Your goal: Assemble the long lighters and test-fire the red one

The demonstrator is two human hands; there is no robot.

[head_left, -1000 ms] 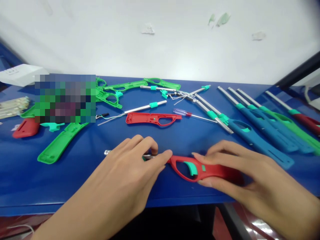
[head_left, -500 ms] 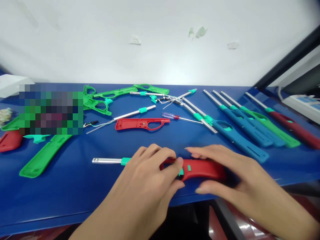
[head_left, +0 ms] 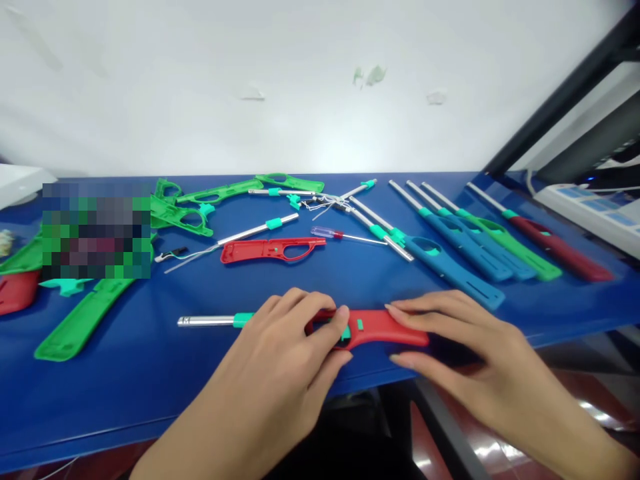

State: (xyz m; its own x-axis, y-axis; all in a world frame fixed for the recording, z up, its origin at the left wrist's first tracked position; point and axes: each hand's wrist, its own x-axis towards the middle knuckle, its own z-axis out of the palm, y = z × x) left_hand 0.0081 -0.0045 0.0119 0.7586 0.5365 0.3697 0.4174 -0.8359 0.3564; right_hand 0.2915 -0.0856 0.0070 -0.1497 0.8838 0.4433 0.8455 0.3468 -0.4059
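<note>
A red utility lighter [head_left: 390, 327] with a teal collar and a metal tube lies crosswise near the table's front edge. My left hand [head_left: 285, 360] is closed around its trigger end, hiding much of the guard; a teal trigger shows beside the fingers. At the handle's right end, my right hand [head_left: 465, 347] has its fingertips on the upper edge and its thumb along the lower edge. Just beyond lies a red half-shell [head_left: 250, 251], its hollow side up. A screwdriver [head_left: 327, 233] with a clear handle rests to the right of that shell.
Whole lighters in blue [head_left: 455, 270], green [head_left: 537, 263] and red [head_left: 565, 253] lie to the right. Loose metal tubes with wires [head_left: 340, 199] sit at the back. Green half-shells [head_left: 75, 327] are spread at left. A white power strip [head_left: 590, 210] stands far right.
My right hand's fingers and thumb have closed in on the handle of the red lighter. My left hand keeps its grip. The view has turned a little to the right.
</note>
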